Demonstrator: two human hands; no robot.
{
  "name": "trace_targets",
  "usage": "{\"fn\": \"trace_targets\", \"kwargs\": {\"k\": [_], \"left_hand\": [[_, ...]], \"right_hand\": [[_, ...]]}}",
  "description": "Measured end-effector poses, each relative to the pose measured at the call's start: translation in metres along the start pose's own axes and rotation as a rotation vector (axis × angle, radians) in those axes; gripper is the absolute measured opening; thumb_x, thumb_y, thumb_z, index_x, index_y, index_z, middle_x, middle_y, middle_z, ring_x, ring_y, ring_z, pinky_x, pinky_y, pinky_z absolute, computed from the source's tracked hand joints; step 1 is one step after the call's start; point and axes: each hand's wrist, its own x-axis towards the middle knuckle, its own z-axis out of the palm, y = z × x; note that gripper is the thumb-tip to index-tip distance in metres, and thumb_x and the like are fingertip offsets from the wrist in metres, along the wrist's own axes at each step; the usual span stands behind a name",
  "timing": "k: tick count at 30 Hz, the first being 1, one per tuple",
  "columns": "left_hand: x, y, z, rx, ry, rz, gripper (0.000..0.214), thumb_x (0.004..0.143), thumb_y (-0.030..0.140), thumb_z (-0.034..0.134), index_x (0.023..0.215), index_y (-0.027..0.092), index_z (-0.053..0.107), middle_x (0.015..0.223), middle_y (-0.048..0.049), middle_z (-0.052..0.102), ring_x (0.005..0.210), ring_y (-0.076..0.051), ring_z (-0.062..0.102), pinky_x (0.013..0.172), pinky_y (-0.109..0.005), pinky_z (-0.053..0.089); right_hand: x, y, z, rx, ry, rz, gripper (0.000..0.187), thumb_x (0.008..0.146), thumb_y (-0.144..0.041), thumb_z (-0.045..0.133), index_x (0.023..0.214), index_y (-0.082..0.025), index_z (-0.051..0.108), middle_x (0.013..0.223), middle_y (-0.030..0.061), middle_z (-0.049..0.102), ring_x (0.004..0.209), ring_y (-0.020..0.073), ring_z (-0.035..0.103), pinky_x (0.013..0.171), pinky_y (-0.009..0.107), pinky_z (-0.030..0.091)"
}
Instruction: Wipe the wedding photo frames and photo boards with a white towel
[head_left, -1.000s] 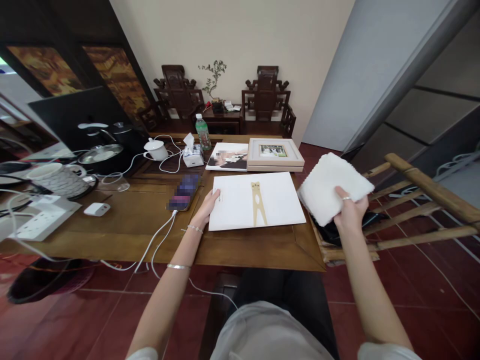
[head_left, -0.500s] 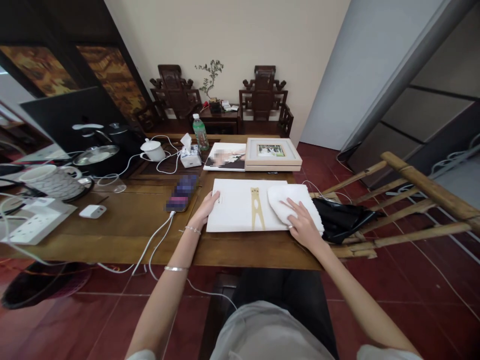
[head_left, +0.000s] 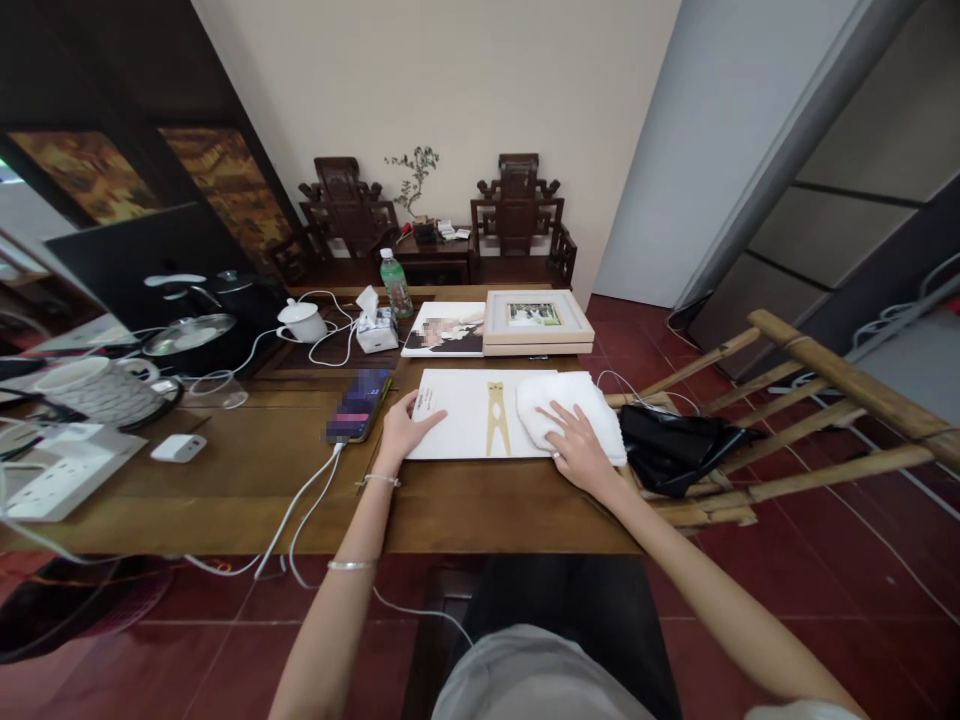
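A flat white album-like book (head_left: 454, 425) lies on the wooden table in front of me, with small print near its left edge and a tan animal-shaped figure (head_left: 496, 420) with long legs on its face. My left hand (head_left: 405, 432) is at the book's left edge, thumb stretched over the top and the other fingers along the side. On the book's right part rests a folded white fluffy cloth (head_left: 600, 415). My right hand (head_left: 581, 452) presses on this cloth from above, fingers spread and flat.
Behind the book are framed pictures (head_left: 540, 342) and a photo print (head_left: 442, 345). To the left lie a phone (head_left: 356, 405) on a cable, a tissue box (head_left: 377, 330), a bottle (head_left: 394, 285), a charger (head_left: 178, 447) and a power strip (head_left: 71, 470). A bamboo chair (head_left: 795, 470) stands right.
My left hand has shifted so its thumb now lies across the book's face, and the print shows. The cloth under my right hand has slid slightly left. The view has tilted up a little.
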Motion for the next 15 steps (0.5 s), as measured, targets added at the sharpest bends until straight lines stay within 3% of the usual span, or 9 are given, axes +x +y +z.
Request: {"fn": "trace_targets", "kwargs": {"k": [8,11,15], "left_hand": [[-0.0002,0.0062,0.0033,0.194,0.059,0.110,0.045,0.057,0.030,0.083,0.097,0.018,0.066,0.108,-0.0128,0.068,0.106,-0.032,0.061,0.100,-0.042,0.039],[-0.0013,0.0060,0.0032,0.184,0.050,0.132,0.052,0.055,0.031,0.085,0.101,0.020,0.065,0.107,-0.0117,0.068,0.107,-0.033,0.060,0.101,-0.042,0.038],[-0.0007,0.0047,0.0017,0.243,-0.058,0.202,0.069,0.046,0.035,0.088,0.109,0.021,0.063,0.116,-0.0116,0.064,0.112,-0.035,0.056,0.101,-0.043,0.038]], "right_hand": [[0.0025,-0.0012,0.0033,0.012,-0.004,0.017,0.033,0.065,-0.001,0.046,0.086,-0.019,0.065,0.140,0.0085,0.049,0.137,0.0314,0.031,0.109,0.062,0.019],[0.0035,-0.0003,0.0043,0.023,-0.003,0.020,0.033,0.066,-0.001,0.046,0.086,-0.019,0.064,0.140,0.0087,0.049,0.136,0.0313,0.031,0.109,0.063,0.018],[0.0055,0.0013,0.0060,0.021,-0.006,0.025,0.032,0.067,-0.002,0.046,0.086,-0.019,0.064,0.140,0.0092,0.049,0.136,0.0315,0.032,0.109,0.063,0.018]]}}
